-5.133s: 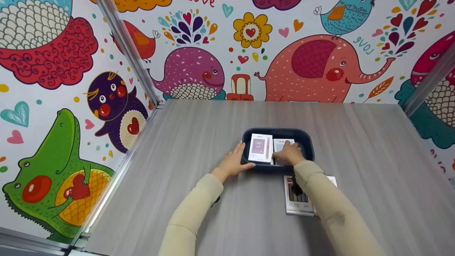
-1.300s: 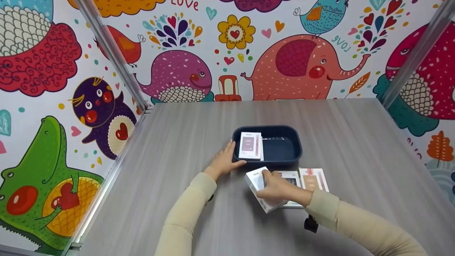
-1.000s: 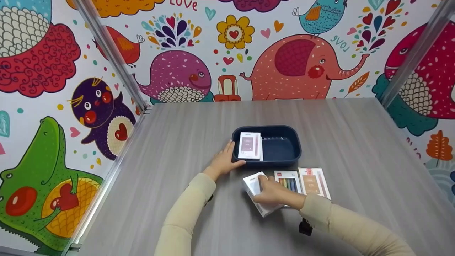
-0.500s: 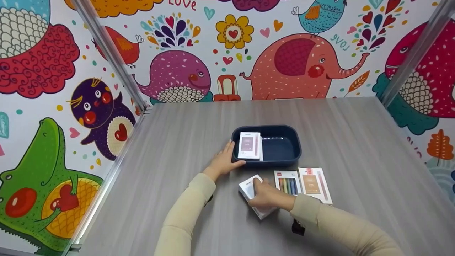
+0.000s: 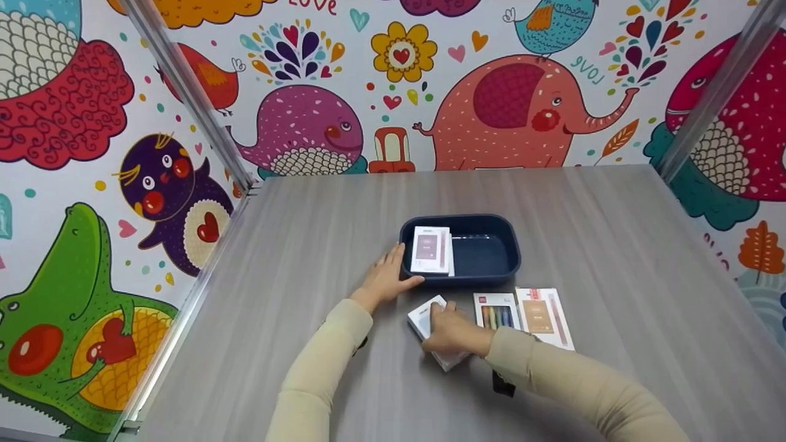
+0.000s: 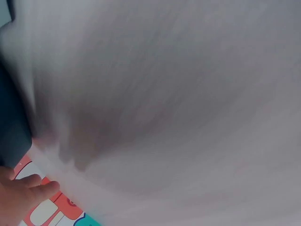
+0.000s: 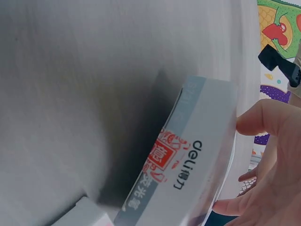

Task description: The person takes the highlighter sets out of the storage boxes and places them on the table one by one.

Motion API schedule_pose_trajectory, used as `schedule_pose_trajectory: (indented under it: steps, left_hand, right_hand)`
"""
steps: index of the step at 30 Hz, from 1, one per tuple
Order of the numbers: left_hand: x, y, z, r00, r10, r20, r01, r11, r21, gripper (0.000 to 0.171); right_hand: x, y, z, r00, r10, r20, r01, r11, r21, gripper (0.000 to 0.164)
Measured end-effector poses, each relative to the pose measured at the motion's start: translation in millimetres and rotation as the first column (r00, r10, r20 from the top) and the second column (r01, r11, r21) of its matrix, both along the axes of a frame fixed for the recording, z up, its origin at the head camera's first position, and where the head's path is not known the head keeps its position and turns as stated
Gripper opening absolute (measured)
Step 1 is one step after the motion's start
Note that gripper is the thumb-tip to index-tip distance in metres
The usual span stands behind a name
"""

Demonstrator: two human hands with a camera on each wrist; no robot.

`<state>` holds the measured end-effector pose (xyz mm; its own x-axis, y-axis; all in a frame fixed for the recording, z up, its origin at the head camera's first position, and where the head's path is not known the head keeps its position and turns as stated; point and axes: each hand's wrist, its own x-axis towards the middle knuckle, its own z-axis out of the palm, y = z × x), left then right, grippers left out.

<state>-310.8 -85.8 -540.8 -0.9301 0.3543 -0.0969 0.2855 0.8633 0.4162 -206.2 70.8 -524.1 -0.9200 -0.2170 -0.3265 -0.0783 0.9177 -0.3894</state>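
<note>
My right hand grips a white deli box by its sides, tilted at an angle close over the table in front of the tray. In the right wrist view the box shows a red seal and grey band on its end, thumb and fingers on its edges. My left hand lies with fingers extended against the left front corner of the navy tray. Inside the tray's left half lies a white box with a purple panel, on top of another white box.
Right of the held box, a crayon box with a clear window lies flat, partly behind my right forearm. Beside it lies a white box with an orange panel. Patterned walls bound the grey table.
My right hand has brought the white box out of the tray's right half to the table in front, then shifted it further left, uncovering the crayon box. The left hand stays at the tray.
</note>
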Motion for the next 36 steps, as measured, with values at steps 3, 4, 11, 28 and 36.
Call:
schedule_pose_trajectory:
  steps: [3,4,11,28,36]
  left_hand:
    - [0.0,-0.1,-0.2,1.000,-0.009,0.003,0.009,1.000,-0.002,0.094]
    - [0.0,-0.3,-0.6,1.000,-0.010,0.004,0.010,1.000,-0.008,0.095]
    - [0.7,-1.6,-0.3,1.000,-0.010,0.001,0.010,1.000,-0.007,0.096]
    - [-1.9,-1.0,1.8,1.000,-0.003,0.012,0.004,0.999,-0.033,0.095]
    - [-2.5,-1.2,3.7,1.000,-0.015,0.003,0.015,1.000,-0.023,0.094]
  right_hand:
    - [1.1,-1.3,-2.2,1.000,-0.008,0.000,0.008,1.000,0.003,0.080]
    - [1.9,-1.5,-3.2,1.000,-0.005,-0.002,0.005,1.000,0.005,0.081]
    - [6.6,0.9,-7.1,0.999,0.009,-0.030,-0.010,1.000,-0.029,0.089]
    - [-6.0,28.0,6.6,0.840,0.530,-0.120,-0.519,0.848,0.108,0.078]
    - [-13.4,37.2,3.5,0.649,0.758,-0.064,-0.735,0.646,0.205,0.080]
